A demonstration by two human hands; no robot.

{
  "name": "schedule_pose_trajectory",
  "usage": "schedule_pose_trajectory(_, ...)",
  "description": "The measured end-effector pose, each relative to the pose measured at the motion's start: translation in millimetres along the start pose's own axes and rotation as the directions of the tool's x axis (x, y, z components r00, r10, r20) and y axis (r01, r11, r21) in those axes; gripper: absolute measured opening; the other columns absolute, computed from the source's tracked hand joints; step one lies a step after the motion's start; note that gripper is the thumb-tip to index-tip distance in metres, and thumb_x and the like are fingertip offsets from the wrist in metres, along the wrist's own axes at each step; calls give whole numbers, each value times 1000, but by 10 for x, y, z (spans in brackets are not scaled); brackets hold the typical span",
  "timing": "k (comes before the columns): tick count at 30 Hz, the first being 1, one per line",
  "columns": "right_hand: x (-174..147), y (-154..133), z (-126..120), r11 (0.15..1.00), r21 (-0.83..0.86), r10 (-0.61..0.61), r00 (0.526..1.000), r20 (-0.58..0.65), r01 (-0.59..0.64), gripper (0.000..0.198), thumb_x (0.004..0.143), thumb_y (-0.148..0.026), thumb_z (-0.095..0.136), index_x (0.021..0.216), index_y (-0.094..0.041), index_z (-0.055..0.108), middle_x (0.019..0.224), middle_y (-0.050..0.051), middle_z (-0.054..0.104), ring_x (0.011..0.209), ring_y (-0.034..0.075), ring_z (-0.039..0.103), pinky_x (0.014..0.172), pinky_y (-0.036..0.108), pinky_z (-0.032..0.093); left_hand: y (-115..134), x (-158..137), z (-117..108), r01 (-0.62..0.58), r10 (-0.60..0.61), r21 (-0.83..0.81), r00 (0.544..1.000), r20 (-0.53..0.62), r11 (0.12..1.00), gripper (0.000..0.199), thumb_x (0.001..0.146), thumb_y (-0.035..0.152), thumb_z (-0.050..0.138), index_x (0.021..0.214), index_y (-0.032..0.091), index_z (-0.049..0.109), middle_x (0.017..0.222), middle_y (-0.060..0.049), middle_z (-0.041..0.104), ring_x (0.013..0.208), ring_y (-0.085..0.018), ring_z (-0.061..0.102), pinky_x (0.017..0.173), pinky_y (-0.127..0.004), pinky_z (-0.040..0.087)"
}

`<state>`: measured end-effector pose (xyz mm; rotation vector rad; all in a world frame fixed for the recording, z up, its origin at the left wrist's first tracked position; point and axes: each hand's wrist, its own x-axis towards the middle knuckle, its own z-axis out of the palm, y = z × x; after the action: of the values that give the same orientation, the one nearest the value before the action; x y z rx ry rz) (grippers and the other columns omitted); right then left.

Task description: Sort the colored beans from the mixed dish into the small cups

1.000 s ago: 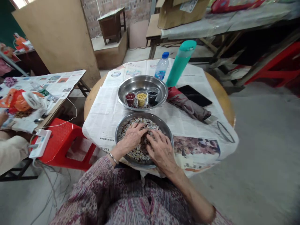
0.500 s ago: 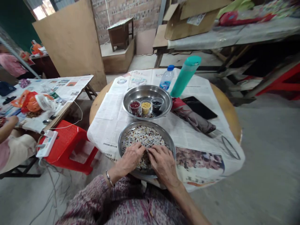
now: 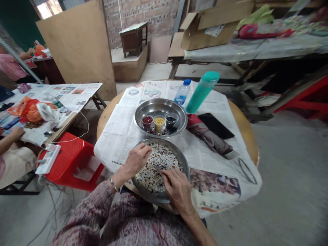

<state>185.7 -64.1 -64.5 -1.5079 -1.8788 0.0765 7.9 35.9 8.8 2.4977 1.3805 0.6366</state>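
A steel basin (image 3: 186, 163) in front of me holds a mix of white grains with dark, red and yellow beans (image 3: 160, 160). Over its left rim is my left hand (image 3: 138, 158), closed with fingertips pressed together; what they hold, if anything, is hidden. My right hand (image 3: 177, 184) bends over the right side, thumb and fingers closed at the surface of the mix. Behind stands a second steel basin (image 3: 140, 108) with three clear cups: red beans (image 3: 147, 120), yellow beans (image 3: 159, 121) and black beans (image 3: 170, 120). Loose beans lie beside the cups.
Newspaper (image 3: 112, 133) covers the round table. On the right are a blue-capped bottle (image 3: 181, 94), a teal bottle (image 3: 202, 94), a folded umbrella (image 3: 210, 135) and a black tablet-like object (image 3: 216, 125). A red stool (image 3: 69, 164) carries a power strip (image 3: 48, 159); another person's hand (image 3: 16, 132) shows left.
My left hand has moved up and left, away from my right hand, uncovering more of the mix. The right hand stays near the same spot. The view has shifted slightly.
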Motion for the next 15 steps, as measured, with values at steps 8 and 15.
schedule_pose_trajectory(8,-20,16,13,999,31,17,1000,13,-17,15,96,-19,52,96,-21,67,91,4,72,86,20,64,82,34,45,-338,1032,-318,60,-50,205,997,-52,977,21,100,23,51,103,23,72,100,-3,70,97,-18,60,92,-33,45)
schedule_pose_trajectory(15,-6,1,6,1000,17,16,1000,-3,-16,17,97,-19,50,95,-21,66,89,4,72,83,20,64,78,34,45,-595,1424,-148,78,-112,352,991,77,933,23,95,21,52,103,24,73,106,-7,68,108,-27,53,92,-41,36)
